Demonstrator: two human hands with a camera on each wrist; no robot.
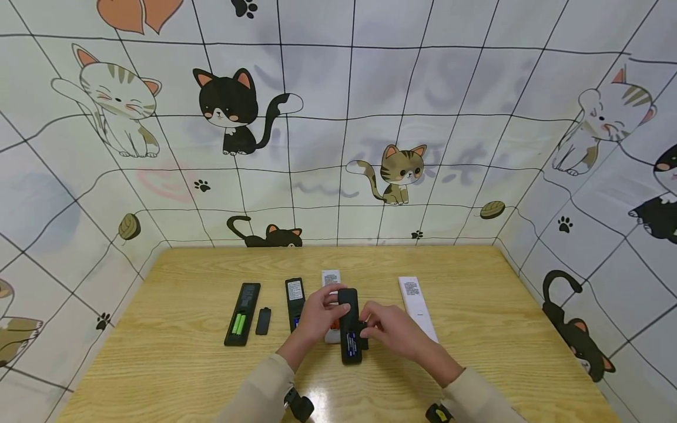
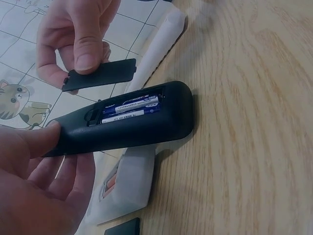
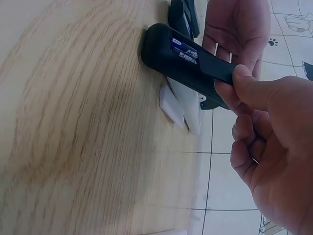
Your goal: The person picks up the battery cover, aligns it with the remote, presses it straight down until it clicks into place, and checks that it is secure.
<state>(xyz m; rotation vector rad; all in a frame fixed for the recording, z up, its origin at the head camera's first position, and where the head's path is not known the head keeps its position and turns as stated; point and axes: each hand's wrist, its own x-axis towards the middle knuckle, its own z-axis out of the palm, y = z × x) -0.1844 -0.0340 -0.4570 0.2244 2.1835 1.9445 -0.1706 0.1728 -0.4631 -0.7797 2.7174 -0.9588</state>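
Note:
My left hand (image 1: 315, 315) grips the upper end of a black remote control (image 1: 348, 311), back side up, its other end low by the table. In its uncovered compartment lie two blue-and-white batteries (image 2: 131, 110), side by side. Between thumb and fingers, my right hand (image 1: 396, 332) pinches a black battery cover (image 2: 105, 75). The left wrist view shows this cover held apart from the remote, just beside the compartment. Behind the held remote is a white remote (image 2: 129, 178) with orange batteries partly visible in its compartment.
On the wooden table (image 1: 185, 376), a black remote (image 1: 243, 311) with green batteries lies at the left, beside a loose black cover (image 1: 262, 321). Another black remote (image 1: 294, 294) is partly hidden by my left hand. A white remote (image 1: 418, 302) lies right. Cat-print cloth (image 1: 317, 147) surrounds the table.

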